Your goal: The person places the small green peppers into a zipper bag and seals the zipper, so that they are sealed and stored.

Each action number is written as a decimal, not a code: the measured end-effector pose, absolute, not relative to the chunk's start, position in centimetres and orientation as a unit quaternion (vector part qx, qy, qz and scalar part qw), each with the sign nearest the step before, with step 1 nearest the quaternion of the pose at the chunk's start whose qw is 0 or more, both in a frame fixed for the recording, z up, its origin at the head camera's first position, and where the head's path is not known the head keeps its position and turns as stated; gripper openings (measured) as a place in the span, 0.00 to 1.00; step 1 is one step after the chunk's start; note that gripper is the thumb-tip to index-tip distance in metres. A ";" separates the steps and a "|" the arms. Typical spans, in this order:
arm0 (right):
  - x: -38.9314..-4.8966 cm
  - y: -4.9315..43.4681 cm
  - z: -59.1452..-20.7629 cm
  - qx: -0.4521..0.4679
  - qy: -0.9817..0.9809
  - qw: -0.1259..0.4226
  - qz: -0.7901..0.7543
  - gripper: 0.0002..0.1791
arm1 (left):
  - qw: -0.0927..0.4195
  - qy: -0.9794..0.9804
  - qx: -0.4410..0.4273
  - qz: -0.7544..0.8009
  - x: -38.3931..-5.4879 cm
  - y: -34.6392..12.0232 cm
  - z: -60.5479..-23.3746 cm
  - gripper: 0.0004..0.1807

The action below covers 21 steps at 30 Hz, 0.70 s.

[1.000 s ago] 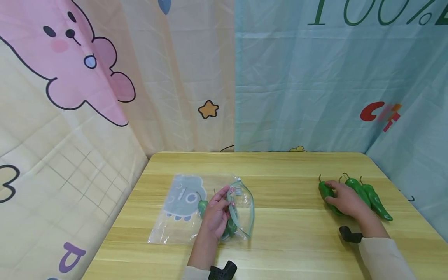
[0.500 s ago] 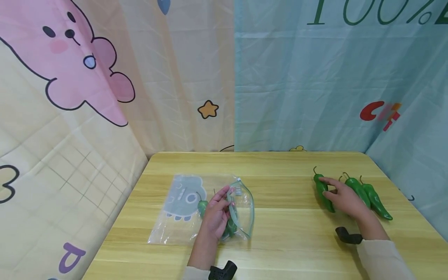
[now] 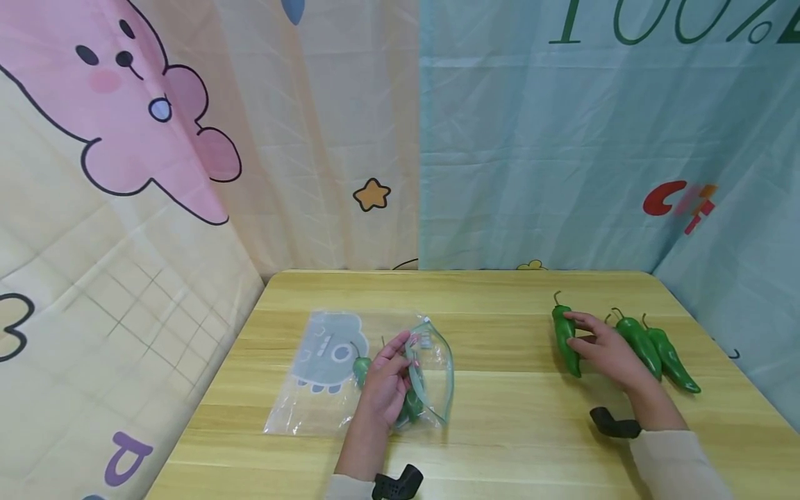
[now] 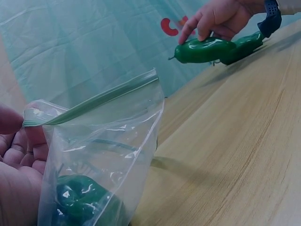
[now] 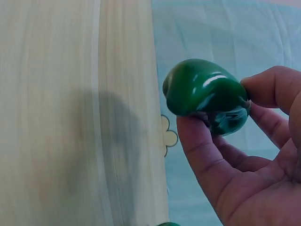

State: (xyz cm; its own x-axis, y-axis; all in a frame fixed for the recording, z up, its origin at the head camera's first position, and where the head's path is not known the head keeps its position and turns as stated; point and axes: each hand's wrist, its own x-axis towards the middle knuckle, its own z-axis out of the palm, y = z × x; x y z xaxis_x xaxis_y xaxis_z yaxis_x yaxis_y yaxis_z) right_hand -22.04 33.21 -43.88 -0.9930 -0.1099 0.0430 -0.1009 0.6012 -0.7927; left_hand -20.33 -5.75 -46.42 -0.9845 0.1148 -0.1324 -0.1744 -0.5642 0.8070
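A clear zip bag (image 3: 294,410) with a grey-blue printed figure lies at the table's left, its green-edged mouth held apart by my left hand (image 3: 386,382). Inside it, green peppers (image 4: 84,200) show through the plastic, partly hidden by that hand. In the left wrist view, thumb and fingers pinch one side of the bag's rim. Over the right part of the table, my right hand (image 3: 606,351) pinches a long green pepper (image 3: 565,340) between thumb and fingers, raised off the wood. The right wrist view shows this glossy pepper (image 5: 207,94) from its end.
Two more green peppers (image 3: 673,361) with curled stems lie right of my right hand; another stem shows beside them, its pepper hidden. The wooden table (image 3: 500,417) ends at printed curtains (image 3: 531,173) behind and at both sides.
My right hand has lifted the pepper from beside the others and moved it a little leftward, turning it more upright. My left hand and the bag have stayed still.
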 end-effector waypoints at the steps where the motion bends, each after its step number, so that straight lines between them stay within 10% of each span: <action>1: -22.1 33.1 -43.9 -0.060 0.891 0.005 -0.451 0.31 | 0.082 0.459 -0.032 0.884 -20.3 -5.8 -46.4 0.28; 21: -22.8 30.7 -44.9 -0.082 0.816 0.042 -0.571 0.34 | 0.077 0.448 -0.019 0.890 -20.3 -5.8 -46.5 0.29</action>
